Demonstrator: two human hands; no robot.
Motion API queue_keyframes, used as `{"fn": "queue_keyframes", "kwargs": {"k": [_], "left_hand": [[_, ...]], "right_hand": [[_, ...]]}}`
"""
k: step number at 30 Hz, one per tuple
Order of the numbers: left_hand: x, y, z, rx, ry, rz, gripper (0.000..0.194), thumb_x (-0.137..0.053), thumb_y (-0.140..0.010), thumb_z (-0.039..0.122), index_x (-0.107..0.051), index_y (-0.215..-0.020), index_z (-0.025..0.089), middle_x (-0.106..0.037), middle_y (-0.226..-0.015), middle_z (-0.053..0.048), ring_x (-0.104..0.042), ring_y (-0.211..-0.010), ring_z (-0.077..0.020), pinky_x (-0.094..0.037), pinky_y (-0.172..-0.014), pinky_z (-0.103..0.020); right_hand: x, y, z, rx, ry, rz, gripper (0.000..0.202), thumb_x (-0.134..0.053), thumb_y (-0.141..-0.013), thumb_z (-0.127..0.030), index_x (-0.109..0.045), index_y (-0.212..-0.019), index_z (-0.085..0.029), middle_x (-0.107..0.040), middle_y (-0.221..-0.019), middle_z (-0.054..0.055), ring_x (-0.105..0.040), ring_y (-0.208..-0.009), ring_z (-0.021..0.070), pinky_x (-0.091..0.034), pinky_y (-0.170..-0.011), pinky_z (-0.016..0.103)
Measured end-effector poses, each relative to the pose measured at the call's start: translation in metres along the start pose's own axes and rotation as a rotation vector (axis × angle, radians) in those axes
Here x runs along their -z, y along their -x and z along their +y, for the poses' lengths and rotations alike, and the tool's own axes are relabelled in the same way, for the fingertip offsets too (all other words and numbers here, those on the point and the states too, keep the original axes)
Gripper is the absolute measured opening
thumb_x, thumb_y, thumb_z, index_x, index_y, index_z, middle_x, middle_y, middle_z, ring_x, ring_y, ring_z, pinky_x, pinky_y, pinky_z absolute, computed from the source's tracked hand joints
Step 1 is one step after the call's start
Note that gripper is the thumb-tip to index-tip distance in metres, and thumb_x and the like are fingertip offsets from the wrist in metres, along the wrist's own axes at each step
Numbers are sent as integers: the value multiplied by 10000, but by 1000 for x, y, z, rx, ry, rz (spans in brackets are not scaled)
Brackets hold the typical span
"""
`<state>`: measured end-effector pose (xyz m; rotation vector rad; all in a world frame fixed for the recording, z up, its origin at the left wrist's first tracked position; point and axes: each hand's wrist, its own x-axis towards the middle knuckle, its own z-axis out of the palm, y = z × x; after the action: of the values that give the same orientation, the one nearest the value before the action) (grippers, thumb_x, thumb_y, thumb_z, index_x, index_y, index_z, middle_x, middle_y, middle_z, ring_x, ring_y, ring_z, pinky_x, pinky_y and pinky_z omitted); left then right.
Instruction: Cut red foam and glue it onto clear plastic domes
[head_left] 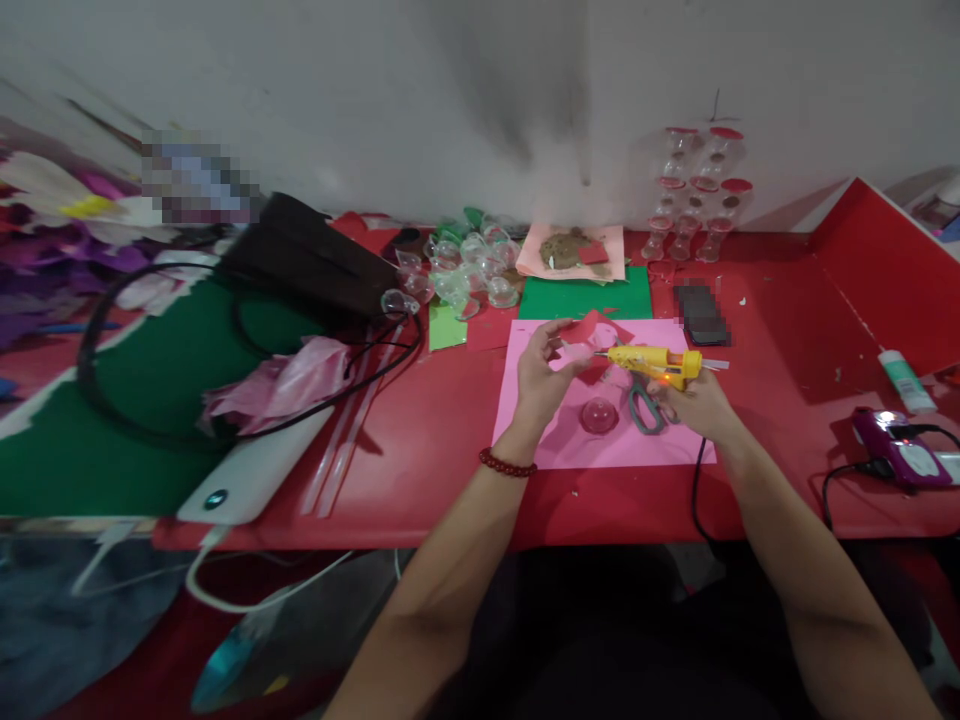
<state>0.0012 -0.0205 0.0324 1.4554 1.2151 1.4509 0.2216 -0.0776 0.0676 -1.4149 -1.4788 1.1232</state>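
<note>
My right hand (694,400) is wrapped round the handle of a yellow glue gun (645,360), whose nozzle points left. At its tip, my left hand (546,370) pinches a small red piece (592,326), partly hidden by the fingers. Under both hands lies a pink sheet (551,450). A clear plastic dome (599,416) rests on the sheet between my wrists. Grey-handled scissors (645,408) lie just below the glue gun, beside some crumpled pink pieces (616,380).
Clear plastic cups (472,265) are heaped behind left, near a pink paper with brown grains (566,250). Joined cups (694,195) stand by the wall. Glue sticks (349,440), a black cable and a white device (251,470) lie left; a white bottle (906,380) and purple power strip (904,450) lie right.
</note>
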Motion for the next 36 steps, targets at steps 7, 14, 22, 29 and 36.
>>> {"fn": "queue_keyframes", "kwargs": {"k": [7,14,22,29,36], "left_hand": [[1,0,-1,2,60,-15,563,-797,-664,128,-641,-1192,250,-666,-1210,-57,-594,-907,-151,-492,-828,-297],[0,-1,-4,-5,129,-4,575,-815,-626,139,-667,-1169,253,-670,-1203,-46,-586,-875,-138,-489,-812,-286],[1,-2,-7,-82,97,0,568,-817,-658,162,-656,-1195,251,-658,-1257,-65,-621,-936,-164,-507,-833,-309],[0,-1,-9,-78,123,-1,566,-811,-657,160,-653,-1192,254,-659,-1248,-64,-622,-970,-178,-500,-846,-320],[0,-1,-8,-72,142,-5,563,-788,-656,135,-642,-1185,259,-652,-1270,-58,-624,-1012,-185,-495,-874,-329]], "right_hand": [[1,1,-7,10,34,14,311,-651,-707,-476,-646,-806,-181,-461,-471,-66,-394,-413,90,-325,-414,239],[2,-1,-4,7,24,34,290,-655,-702,-473,-609,-732,-188,-450,-457,-65,-391,-416,92,-323,-413,239],[-2,1,-3,34,19,7,321,-670,-702,-495,-643,-770,-182,-461,-484,-59,-396,-435,93,-323,-425,238],[1,0,-5,17,29,37,291,-652,-699,-477,-617,-726,-190,-454,-442,-65,-386,-404,90,-310,-409,236],[3,0,-7,-7,41,42,296,-647,-698,-478,-611,-731,-186,-455,-452,-67,-394,-406,91,-326,-414,239]]}}
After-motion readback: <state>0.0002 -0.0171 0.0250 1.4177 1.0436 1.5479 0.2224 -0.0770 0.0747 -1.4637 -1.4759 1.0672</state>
